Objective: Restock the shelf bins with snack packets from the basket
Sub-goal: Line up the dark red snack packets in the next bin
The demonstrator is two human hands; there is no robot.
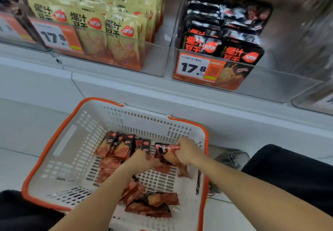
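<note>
A white basket with an orange rim (59,140) sits on the floor below the shelf. Several black-and-red snack packets (117,145) lie inside it. My left hand (142,158) reaches down among them and grips packets near the middle of the pile. My right hand (187,150) grips a black-and-red packet (166,149) near the basket's right wall. Above, a clear shelf bin (266,85) holds matching black packets (241,51), with free room on its right side.
A second clear bin (155,58) to the left is packed with yellow packets (95,21). Orange price tags (196,67) reading 17.8 hang on both bin fronts. My dark-clad knees and a grey shoe (232,158) flank the basket on the white floor.
</note>
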